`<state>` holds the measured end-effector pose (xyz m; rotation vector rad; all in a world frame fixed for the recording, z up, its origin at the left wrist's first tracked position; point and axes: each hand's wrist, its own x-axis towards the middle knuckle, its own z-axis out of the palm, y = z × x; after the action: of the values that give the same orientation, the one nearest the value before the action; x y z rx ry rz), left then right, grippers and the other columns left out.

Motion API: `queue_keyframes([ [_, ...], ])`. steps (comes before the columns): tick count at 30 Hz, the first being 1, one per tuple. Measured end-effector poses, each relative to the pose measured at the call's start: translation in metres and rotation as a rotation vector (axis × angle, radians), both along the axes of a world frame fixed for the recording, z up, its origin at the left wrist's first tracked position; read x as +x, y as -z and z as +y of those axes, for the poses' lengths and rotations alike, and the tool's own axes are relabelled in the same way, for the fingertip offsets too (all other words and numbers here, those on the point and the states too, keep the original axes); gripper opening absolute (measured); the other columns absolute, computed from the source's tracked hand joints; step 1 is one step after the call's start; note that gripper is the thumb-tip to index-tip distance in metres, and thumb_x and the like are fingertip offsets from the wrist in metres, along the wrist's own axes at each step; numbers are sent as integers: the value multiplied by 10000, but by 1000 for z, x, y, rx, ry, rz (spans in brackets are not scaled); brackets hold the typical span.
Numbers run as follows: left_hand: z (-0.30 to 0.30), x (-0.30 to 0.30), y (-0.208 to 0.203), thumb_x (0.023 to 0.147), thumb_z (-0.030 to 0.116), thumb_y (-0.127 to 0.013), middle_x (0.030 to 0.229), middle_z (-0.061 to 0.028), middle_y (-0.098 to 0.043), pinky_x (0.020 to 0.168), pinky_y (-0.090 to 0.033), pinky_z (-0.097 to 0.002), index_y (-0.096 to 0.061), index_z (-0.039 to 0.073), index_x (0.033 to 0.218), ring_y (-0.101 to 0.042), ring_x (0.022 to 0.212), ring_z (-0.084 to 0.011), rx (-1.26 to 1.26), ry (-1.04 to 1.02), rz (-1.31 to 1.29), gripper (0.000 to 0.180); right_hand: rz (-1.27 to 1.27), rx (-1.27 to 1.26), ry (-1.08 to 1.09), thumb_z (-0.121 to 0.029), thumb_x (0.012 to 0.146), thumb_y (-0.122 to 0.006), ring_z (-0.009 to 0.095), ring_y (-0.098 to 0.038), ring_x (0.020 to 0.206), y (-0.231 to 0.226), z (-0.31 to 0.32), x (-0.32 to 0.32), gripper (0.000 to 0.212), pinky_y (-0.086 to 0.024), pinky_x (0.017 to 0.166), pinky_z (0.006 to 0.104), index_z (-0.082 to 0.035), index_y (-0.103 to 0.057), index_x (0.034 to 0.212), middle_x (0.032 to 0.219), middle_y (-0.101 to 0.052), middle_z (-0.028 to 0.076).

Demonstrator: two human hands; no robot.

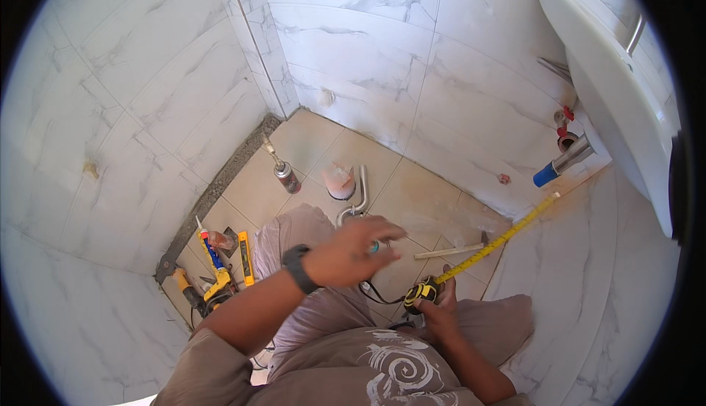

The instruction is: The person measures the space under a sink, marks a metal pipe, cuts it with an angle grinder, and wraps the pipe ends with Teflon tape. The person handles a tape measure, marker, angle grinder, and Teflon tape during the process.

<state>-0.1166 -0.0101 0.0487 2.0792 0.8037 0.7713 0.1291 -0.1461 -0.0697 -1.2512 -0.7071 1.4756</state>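
Observation:
My right hand (pixel 439 312) is closed around a yellow and black tape measure (pixel 420 295) low in front of my body. Its yellow blade (pixel 500 240) runs out up and to the right, with the free end near the wall, just below a chrome pipe (pixel 572 159) with a blue end. My left hand (pixel 359 250), with a dark band at the wrist, hovers over my lap. Its fingers are spread and a little blurred; a small teal spot shows between them, too small to name. Beyond that hand a curved chrome pipe (pixel 363 193) lies on the floor.
A white basin (pixel 603 75) juts out at right above a red-handled valve (pixel 565 115). On the tiled floor stand a spray can (pixel 287 178) and a pinkish tub (pixel 339 182). At left lie a caulking gun (pixel 215 262), a yellow level (pixel 245 259) and a yellow-handled tool (pixel 184 282). A pale strip (pixel 448 251) lies near the blade.

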Motion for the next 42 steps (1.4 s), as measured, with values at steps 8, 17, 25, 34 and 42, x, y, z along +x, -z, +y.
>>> queue_keyframes([
  [8, 146, -65, 67, 971, 339, -689, 1068, -226, -752, 899, -562, -393, -752, -25, 1134, -725, 974, -350, -59, -276, 310, 403, -564, -225, -258, -192, 802, -783, 268, -660, 1097, 9, 32, 24, 999, -543, 956, 365, 10, -256, 1626, 1266, -633, 241],
  [17, 199, 4, 327, 894, 220, -687, 1239, -264, -709, 1075, -505, -461, -696, -40, 1206, -674, 1182, -398, -551, -450, 832, 406, -642, -372, -304, -263, 875, -767, 283, -663, 1096, 37, 69, 28, 971, -546, 952, 369, 8, -232, 1639, 1284, -633, 250],
  [25, 196, 0, 406, 916, 134, -644, 1456, -193, -551, 1151, -431, -494, -546, 55, 1387, -544, 1367, -373, -545, -499, 884, 487, -541, -570, -388, -225, 871, -775, 282, -673, 1072, 77, 85, 40, 988, -568, 901, 362, 18, -206, 1641, 1279, -627, 257],
  [34, 203, 24, 371, 882, 152, -704, 1334, -240, -568, 991, -549, -512, -567, 52, 1330, -640, 1217, -433, -501, -328, 814, 479, -548, -511, -267, -217, 880, -740, 251, -673, 1049, 69, 100, 33, 937, -559, 893, 348, 25, -230, 1629, 1277, -637, 241],
  [42, 242, 15, 165, 868, 260, -752, 961, -229, -739, 837, -562, -463, -601, 21, 1248, -729, 948, -376, -241, -163, 416, 474, -524, -227, -126, -243, 878, -730, 222, -644, 1018, 45, 79, 25, 930, -542, 895, 337, 27, -247, 1625, 1224, -635, 200],
])
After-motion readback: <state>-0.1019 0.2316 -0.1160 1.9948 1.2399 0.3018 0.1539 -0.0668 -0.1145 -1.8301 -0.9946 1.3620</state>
